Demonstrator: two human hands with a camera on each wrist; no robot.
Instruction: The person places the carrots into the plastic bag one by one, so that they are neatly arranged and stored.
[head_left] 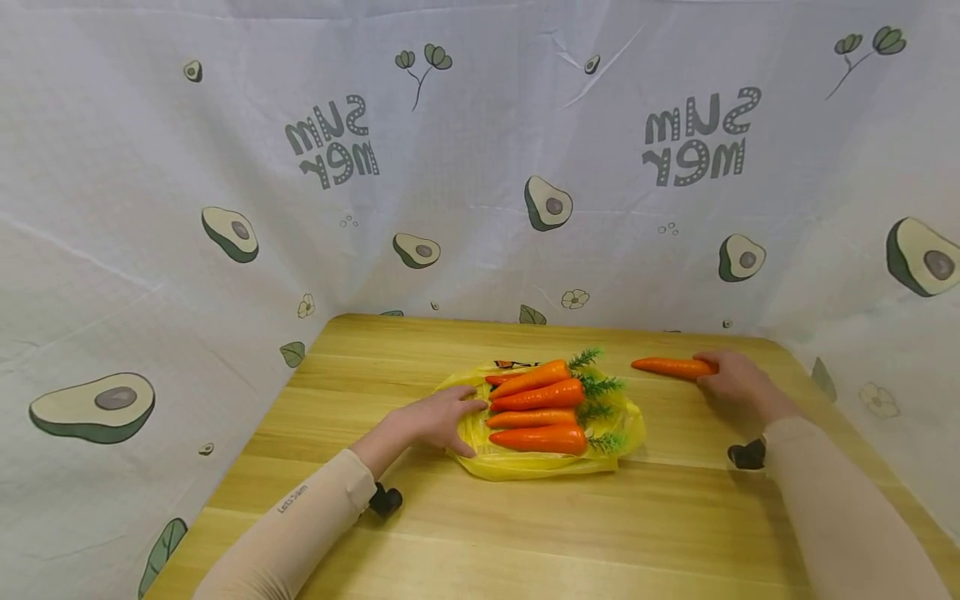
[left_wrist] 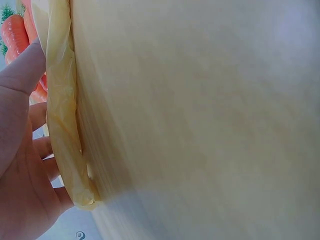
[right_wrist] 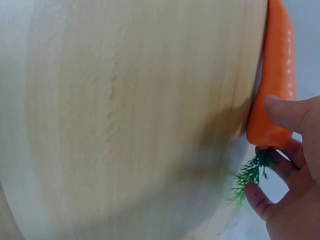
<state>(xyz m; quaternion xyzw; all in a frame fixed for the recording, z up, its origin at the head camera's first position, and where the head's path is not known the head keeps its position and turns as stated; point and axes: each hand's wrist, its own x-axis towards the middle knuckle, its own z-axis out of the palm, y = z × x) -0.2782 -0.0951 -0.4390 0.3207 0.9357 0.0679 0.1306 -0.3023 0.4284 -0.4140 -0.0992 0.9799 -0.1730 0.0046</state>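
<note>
Several orange carrots with feathery green tops lie side by side on a crumpled yellow plastic bag near the middle of the table, their tops pointing right. At the bag's left edge rests my left hand, its fingers spread and reaching over the rim toward the carrot tips. The left wrist view shows the bag's rolled edge in front of those fingers. Off to the right, my right hand grips a single carrot by its thick end, thumb on its side, green leaves hanging among the fingers.
The wooden table extends around the bag, with its back edge against a white curtain printed with avocados, flowers and lettering. The curtain also borders both sides. A black wrist camera sits under the left sleeve, another by the right.
</note>
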